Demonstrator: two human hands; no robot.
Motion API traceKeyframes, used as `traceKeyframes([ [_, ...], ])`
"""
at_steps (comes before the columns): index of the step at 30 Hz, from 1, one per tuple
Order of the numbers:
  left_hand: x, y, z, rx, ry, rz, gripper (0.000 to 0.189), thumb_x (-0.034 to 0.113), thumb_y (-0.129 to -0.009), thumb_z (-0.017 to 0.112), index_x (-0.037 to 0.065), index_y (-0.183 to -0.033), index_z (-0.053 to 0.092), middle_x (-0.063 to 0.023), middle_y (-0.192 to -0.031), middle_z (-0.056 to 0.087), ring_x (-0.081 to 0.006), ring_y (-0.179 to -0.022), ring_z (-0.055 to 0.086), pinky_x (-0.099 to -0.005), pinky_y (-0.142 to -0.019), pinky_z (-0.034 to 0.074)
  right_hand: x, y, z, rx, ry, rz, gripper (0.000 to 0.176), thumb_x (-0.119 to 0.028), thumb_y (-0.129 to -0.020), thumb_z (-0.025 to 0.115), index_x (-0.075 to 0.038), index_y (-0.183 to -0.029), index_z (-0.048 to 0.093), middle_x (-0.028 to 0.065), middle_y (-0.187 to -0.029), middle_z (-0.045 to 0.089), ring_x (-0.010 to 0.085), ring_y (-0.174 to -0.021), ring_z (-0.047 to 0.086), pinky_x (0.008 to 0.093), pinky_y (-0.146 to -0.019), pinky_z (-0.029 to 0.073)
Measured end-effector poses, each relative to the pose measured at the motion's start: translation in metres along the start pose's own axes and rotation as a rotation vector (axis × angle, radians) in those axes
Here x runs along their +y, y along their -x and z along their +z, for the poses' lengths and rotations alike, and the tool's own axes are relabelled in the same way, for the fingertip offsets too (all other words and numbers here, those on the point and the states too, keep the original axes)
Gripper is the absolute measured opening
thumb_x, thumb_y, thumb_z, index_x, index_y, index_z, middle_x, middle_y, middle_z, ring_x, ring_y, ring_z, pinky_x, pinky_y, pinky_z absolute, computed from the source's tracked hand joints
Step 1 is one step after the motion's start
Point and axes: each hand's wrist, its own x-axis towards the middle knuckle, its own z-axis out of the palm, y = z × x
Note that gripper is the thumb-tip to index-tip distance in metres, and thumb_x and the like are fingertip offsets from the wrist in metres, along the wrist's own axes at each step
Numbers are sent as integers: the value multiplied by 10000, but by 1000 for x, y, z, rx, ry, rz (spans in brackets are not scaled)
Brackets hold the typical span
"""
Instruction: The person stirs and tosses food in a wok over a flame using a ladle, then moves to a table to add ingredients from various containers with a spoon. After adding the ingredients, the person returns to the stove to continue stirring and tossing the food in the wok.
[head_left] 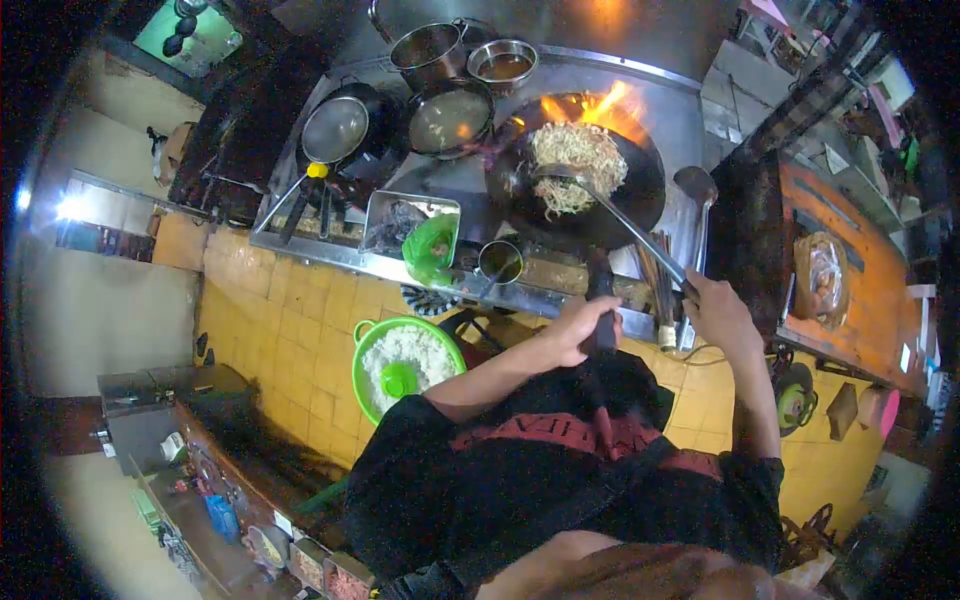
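My left hand (585,328) is closed around the dark handle of a wok (645,205) at the front edge of the stove. Pale noodles (578,160) are heaped in the wok, and orange flames (605,103) rise at its back rim. In my right hand (722,315) is the end of a long metal handle belonging to a ladle (640,232). The ladle's bowl rests among the noodles, partly hidden by them.
Left of the wok sit a pan (450,120), a strainer (335,130), a pot (425,52) and a metal bowl (503,65). A second ladle (695,186) lies to the right. Below the counter stands a green basin (365,390) of rice.
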Motion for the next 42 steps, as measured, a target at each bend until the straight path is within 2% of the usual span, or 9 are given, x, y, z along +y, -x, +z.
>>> traceKeyframes([
  [7,41,-43,-54,133,-260,337,235,255,-869,561,62,-737,540,-41,-633,532,-153,-535,535,-300,-514,456,29,-19,55,57,167,118,450,-182,-837,515,-84,-1272,464,255,-879,614,425,-820,606,494,-751,497],
  [13,26,-8,-38,91,-307,95,151,181,-841,591,43,-795,550,-52,-667,560,-149,-510,531,-284,-470,443,35,-44,9,61,-280,90,389,-212,-867,495,-53,-1222,503,249,-963,610,419,-894,594,470,-814,476],
  [18,57,-81,-101,116,-676,579,139,98,-825,601,51,-863,476,-52,-672,536,-137,-511,524,-290,-465,459,34,-119,104,101,-207,94,380,-295,-906,447,-45,-1174,550,263,-1053,589,403,-964,573,443,-863,449],
  [23,68,-135,-140,144,-495,432,180,120,-810,632,25,-923,529,-61,-689,573,-153,-516,550,-284,-463,459,29,-121,0,-123,-109,244,394,-325,-914,433,-52,-1178,537,235,-1008,601,316,-823,636,454,-677,516],
  [26,73,-125,-124,191,-631,384,174,164,-810,639,34,-895,558,-65,-687,573,-154,-507,546,-284,-466,460,61,-188,135,266,380,-105,376,-299,-910,421,-41,-1162,530,208,-876,629,261,-754,650,433,-572,509],
  [31,53,-57,-18,408,-330,310,225,262,-828,610,57,-738,597,-54,-665,588,-155,-575,565,-285,-564,478,-1,-77,-4,-33,-31,-15,383,-355,-899,461,-130,-1203,522,246,-926,621,423,-843,602,480,-759,494],
  [34,65,16,38,-147,338,16,218,181,-854,591,19,-731,510,-63,-678,529,-157,-598,546,-291,-586,475,-14,-34,-28,6,328,76,381,-296,-883,471,-160,-1237,496,237,-812,619,381,-806,622,485,-712,506],
  [39,58,-61,-74,50,-59,138,189,218,-855,590,49,-805,523,-49,-686,529,-148,-571,530,-286,-532,452,-6,-4,-13,-45,418,5,534,-163,-808,508,-205,-1329,401,207,-840,612,355,-750,633,447,-637,527],
  [42,13,-10,-11,177,-138,190,215,303,-874,536,103,-802,566,-31,-627,549,-153,-545,524,-288,-526,446,-12,-7,-6,25,402,12,536,-112,-802,501,-201,-1325,423,201,-827,598,359,-729,626,442,-631,521],
])
